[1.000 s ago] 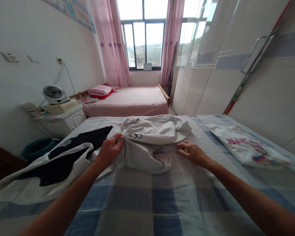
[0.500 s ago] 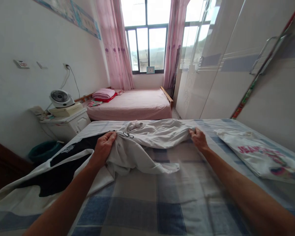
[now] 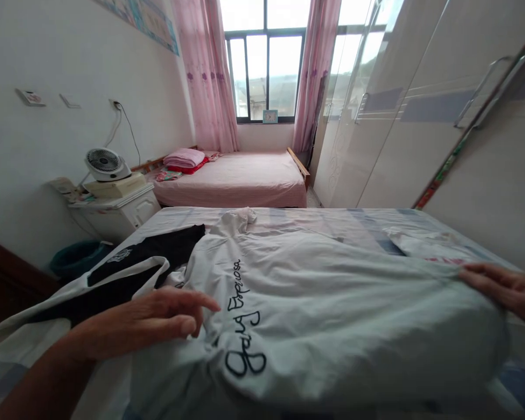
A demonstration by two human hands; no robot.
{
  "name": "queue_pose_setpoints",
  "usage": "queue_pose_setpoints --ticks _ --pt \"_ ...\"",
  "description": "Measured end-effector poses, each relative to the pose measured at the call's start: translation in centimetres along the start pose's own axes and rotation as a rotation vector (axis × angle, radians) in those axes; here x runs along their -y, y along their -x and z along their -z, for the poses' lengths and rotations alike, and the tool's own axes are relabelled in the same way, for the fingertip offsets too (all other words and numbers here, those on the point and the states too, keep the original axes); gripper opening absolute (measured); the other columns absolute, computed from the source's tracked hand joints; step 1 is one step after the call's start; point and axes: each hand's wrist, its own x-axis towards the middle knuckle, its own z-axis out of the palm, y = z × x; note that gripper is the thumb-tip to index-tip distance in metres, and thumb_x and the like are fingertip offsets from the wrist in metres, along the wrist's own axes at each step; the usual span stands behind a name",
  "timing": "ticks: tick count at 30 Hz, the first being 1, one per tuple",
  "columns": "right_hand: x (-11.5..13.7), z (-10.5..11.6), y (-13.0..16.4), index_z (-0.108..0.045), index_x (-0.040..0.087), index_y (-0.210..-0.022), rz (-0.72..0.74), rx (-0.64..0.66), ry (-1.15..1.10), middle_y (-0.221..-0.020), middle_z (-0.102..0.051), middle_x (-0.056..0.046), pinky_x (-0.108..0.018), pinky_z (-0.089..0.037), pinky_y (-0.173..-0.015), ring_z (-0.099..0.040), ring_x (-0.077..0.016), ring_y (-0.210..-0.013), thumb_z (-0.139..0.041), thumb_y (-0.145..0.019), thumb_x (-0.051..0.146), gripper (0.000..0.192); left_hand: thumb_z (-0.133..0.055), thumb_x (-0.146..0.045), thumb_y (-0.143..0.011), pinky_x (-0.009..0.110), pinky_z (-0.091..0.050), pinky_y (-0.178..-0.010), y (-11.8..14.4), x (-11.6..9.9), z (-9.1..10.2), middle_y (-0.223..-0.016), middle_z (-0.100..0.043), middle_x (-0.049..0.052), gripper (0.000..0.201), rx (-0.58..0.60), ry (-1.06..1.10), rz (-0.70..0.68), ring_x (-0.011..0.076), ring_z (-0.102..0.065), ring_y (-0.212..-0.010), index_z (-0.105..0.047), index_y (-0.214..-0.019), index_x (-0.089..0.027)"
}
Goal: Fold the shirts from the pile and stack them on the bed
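Observation:
A white shirt [image 3: 324,291] with black handwritten-style lettering lies spread over the bed, its near side blurred and puffed up. My left hand [image 3: 157,318] is over the shirt's left part, fingers stretched loosely and the index finger pointing at the lettering; nothing is gripped. At the right edge my right hand [image 3: 503,286] lies with straight fingers against the shirt's far right end; its thumb is hidden and the hand is partly cut off. Left of the shirt rests a black-and-white garment [image 3: 157,251]. Another white garment [image 3: 424,242] with pink print shows behind the shirt on the right.
The checked bedsheet [image 3: 284,217] lies under the garments. Beyond it stands a pink-covered bed [image 3: 254,181] below the window. A white cabinet [image 3: 126,210] with a fan [image 3: 107,163] is at left, near a green bin [image 3: 76,259]. Wardrobe doors [image 3: 389,146] line the right.
The bunched white shirt has been spread out toward me and to the right, showing its lettering. My left hand has let go of it and come nearer; my right hand has moved right.

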Motion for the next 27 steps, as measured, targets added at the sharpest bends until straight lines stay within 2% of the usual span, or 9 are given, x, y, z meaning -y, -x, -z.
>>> queue_pose_setpoints --ticks 2,4,6,8,16,19,22,25,27 --pt "-3.4 -0.7 -0.1 -0.071 0.038 -0.073 -0.086 0.182 0.094 -0.095 -0.071 -0.011 -0.045 -0.046 -0.075 -0.065 -0.0294 -0.084 -0.06 -0.057 0.058 0.028 -0.054 -0.049 -0.079 0.024 -0.051 -0.069 -1.7 1.7 -0.7 -0.086 -0.072 0.003 0.039 0.017 -0.099 0.028 0.0184 -0.064 -0.074 -0.07 -0.107 -0.026" --pt "-5.0 -1.8 -0.6 -0.07 0.038 -0.074 -0.151 0.226 0.162 -0.096 -0.071 -0.01 -0.047 -0.045 -0.078 -0.065 -0.0312 -0.086 -0.06 -0.055 0.056 0.028 -0.048 -0.052 -0.082 0.027 -0.049 -0.08 -3.9 3.7 -0.8 -0.102 -0.07 0.008 0.047 -0.168 -0.228 0.07 0.0211 -0.064 -0.086 -0.068 -0.11 -0.02" --pt "-4.8 -3.0 -1.3 -0.069 0.037 -0.077 -0.142 0.196 0.18 -0.097 -0.071 -0.009 -0.046 -0.046 -0.079 -0.065 -0.0304 -0.088 -0.057 -0.059 0.055 0.029 -0.044 -0.054 -0.08 0.031 -0.046 -0.086 -6.2 5.8 -0.6 -0.111 -0.066 0.013 0.056 -0.389 -0.378 0.136 0.0248 -0.062 -0.093 -0.065 -0.112 -0.013" --pt "-3.3 -4.4 -2.3 -0.069 0.033 -0.082 -0.084 0.197 0.181 -0.099 -0.071 -0.008 -0.042 -0.047 -0.078 -0.064 -0.0285 -0.09 -0.052 -0.065 0.053 0.031 -0.042 -0.052 -0.08 0.034 -0.044 -0.091 -8.0 7.5 -0.3 -0.119 -0.061 0.017 0.06 -0.505 -0.497 0.225 0.0275 -0.061 -0.099 -0.061 -0.117 -0.008" --pt "4.6 -12.7 -8.1 -0.067 0.016 -0.104 0.158 0.241 0.195 -0.105 -0.069 -0.01 -0.03 -0.046 -0.083 -0.064 -0.022 -0.092 -0.042 -0.079 0.043 0.044 -0.039 -0.063 -0.079 0.039 -0.045 -0.079 -11.4 9.6 0.1 -0.107 -0.066 0.021 0.066 -0.421 -0.619 0.555 0.0374 -0.06 -0.102 -0.063 -0.112 -0.01" --pt "6.9 -16.0 -9.8 -0.066 0.016 -0.11 0.23 0.258 0.179 -0.104 -0.068 -0.011 -0.028 -0.047 -0.082 -0.063 -0.0207 -0.092 -0.047 -0.079 0.042 0.045 -0.047 -0.058 -0.075 0.033 -0.043 -0.071 -11.9 10.1 0.4 -0.1 -0.07 0.015 0.053 -0.38 -0.549 0.546 0.0328 -0.063 -0.093 -0.066 -0.101 -0.017" --pt "9.1 -18.3 -10.6 -0.07 0.018 -0.101 0.27 0.245 0.129 -0.1 -0.068 -0.01 -0.028 -0.045 -0.084 -0.062 -0.0211 -0.092 -0.057 -0.074 0.041 0.038 -0.052 -0.049 -0.071 0.028 -0.04 -0.064 -12.1 10.6 0.5 -0.087 -0.07 0.009 0.035 -0.372 -0.503 0.506 0.0272 -0.064 -0.083 -0.066 -0.085 -0.02" --pt "10.6 -19.2 -10.6 -0.07 0.02 -0.083 0.246 0.212 0.071 -0.094 -0.068 -0.007 -0.026 -0.045 -0.081 -0.062 -0.019 -0.088 -0.056 -0.074 0.036 0.023 -0.053 -0.04 -0.067 0.026 -0.037 -0.059 -12.1 10.5 0.3 -0.072 -0.065 0.004 0.023 -0.4 -0.362 0.453 0.0218 -0.06 -0.072 -0.061 -0.071 -0.019" --pt "11.1 -18.8 -10.4 -0.066 0.019 -0.087 0.207 0.176 0.034 -0.089 -0.067 -0.006 -0.025 -0.046 -0.074 -0.061 -0.0167 -0.081 -0.046 -0.081 0.035 0.027 -0.054 -0.038 -0.064 0.024 -0.039 -0.057 -12.0 10.1 0.1 -0.067 -0.061 0.001 0.021 -0.449 -0.097 0.387 0.0182 -0.057 -0.066 -0.058 -0.07 -0.018"
